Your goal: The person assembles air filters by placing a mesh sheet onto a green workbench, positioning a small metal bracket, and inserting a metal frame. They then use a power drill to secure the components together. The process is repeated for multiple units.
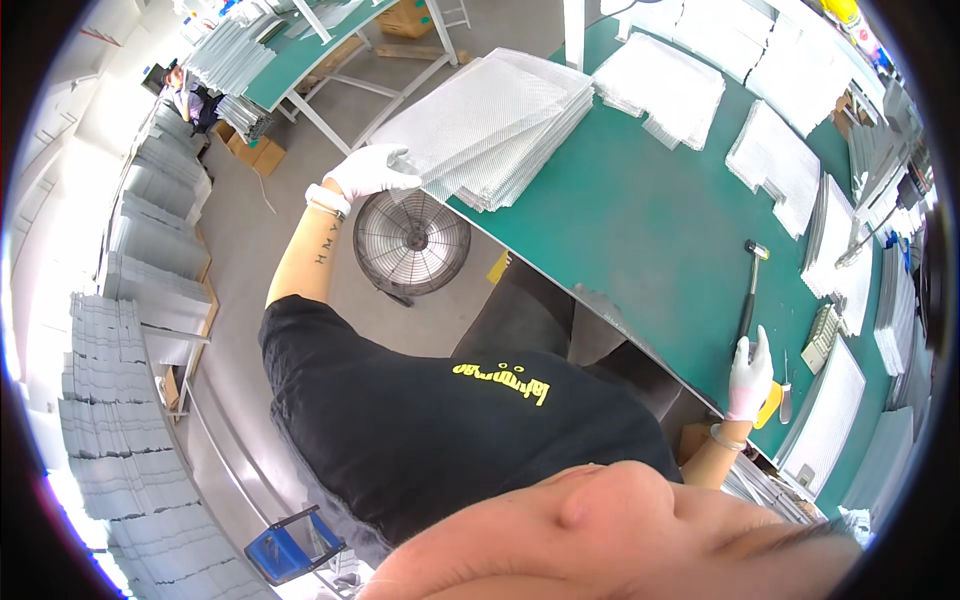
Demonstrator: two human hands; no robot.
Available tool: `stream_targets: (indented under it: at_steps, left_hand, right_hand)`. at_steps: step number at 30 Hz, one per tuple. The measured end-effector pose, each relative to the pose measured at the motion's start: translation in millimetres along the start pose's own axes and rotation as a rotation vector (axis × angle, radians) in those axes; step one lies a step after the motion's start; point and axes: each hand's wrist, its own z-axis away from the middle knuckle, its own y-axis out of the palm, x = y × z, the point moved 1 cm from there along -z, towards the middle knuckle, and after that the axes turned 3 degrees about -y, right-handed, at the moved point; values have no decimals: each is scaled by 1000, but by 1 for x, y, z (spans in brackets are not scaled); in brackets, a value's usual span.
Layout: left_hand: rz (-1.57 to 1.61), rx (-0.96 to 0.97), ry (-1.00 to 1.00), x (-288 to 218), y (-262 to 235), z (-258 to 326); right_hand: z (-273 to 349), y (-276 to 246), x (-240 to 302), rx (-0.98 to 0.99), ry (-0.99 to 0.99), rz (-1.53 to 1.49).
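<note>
Fanned at the green tabletop's edge, probably for easy reach, lies a stack of flat pale mesh sheets; the gloved left hand is at its side, whether gripping I cannot tell. The gloved right hand has its fingers apart by a slim, dark-handled hammer

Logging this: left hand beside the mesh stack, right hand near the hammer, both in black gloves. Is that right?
Not quite: the gloves are white, not black, as the head view shows. The left hand is beside the mesh stack and the right hand near the hammer.
</note>
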Motion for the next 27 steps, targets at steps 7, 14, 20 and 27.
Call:
stream_targets:
  at_steps: [7,14,20,27]
  left_hand:
    - [387,-177,12,25,-3,4]
    - [-501,-227,-4,8,7,17]
    - [137,-423,55,-1,-9,18]
    - [942,-639,205,17,-36,45]
  right_hand:
    - [1,2,17,52,6,-10]
    - [2,-1,21,64,22,-18]
    - [-8,2,46,94,-17,-38]
    - [-120,94,81,212,-390,-172]
